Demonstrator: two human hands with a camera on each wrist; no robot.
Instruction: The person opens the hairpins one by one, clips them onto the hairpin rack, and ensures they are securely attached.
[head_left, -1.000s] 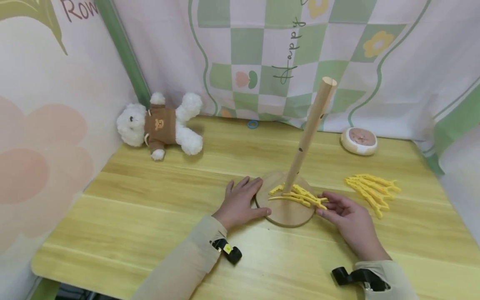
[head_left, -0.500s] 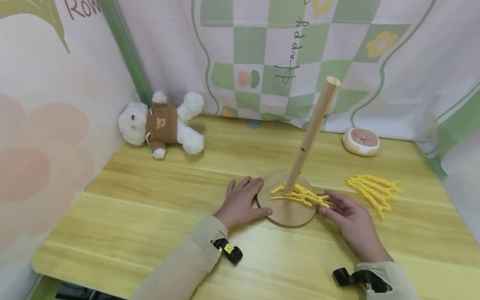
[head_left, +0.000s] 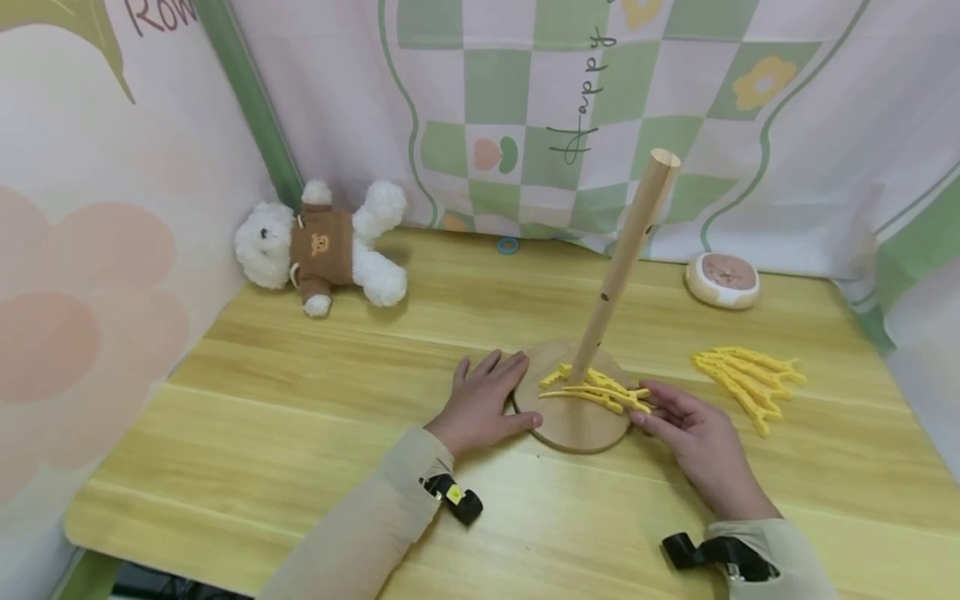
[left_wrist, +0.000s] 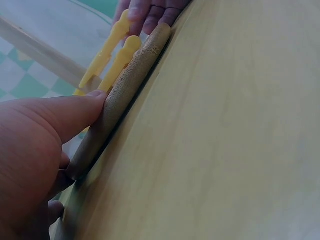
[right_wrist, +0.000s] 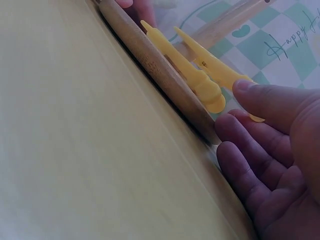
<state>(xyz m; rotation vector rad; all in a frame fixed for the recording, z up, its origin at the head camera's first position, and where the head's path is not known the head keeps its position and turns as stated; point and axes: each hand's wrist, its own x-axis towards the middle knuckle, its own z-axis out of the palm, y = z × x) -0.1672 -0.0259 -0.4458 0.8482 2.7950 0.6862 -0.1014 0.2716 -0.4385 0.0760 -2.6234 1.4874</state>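
Yellow plastic piece, one: long, slim, forked at the right end; lies over the right part of the wooden base, that end in your grip. Whether it touches the pieces below, you cannot tell.

Right hand: at the base's right edge; your thumb and index finger pinch the forked end, other fingers loosely bent beneath.

Yellow pieces, several: similar, lying on the base around the foot of the post; exact count hidden by overlap.

Round base: wooden disc, flat on the table, between your hands.

Post: pale wooden rod, rising from the base, with small dark holes along its length.

Left hand: rests on the base's left edge, fingers spread and extended, thumb on the near-left rim.

Second group of yellow pieces: fanned out on the table, right of the base, beyond your right hand.

Table: wood-grained, light yellow.

Plush toy: white, fluffy, brown top with a bear motif; lying at far left, head to the left.

Ring: small, blue, at the far edge.

Rounded device: white casing, pinkish-brown top; far right.

Curtain: green-and-white checks, lettered "Happy", behind the table.
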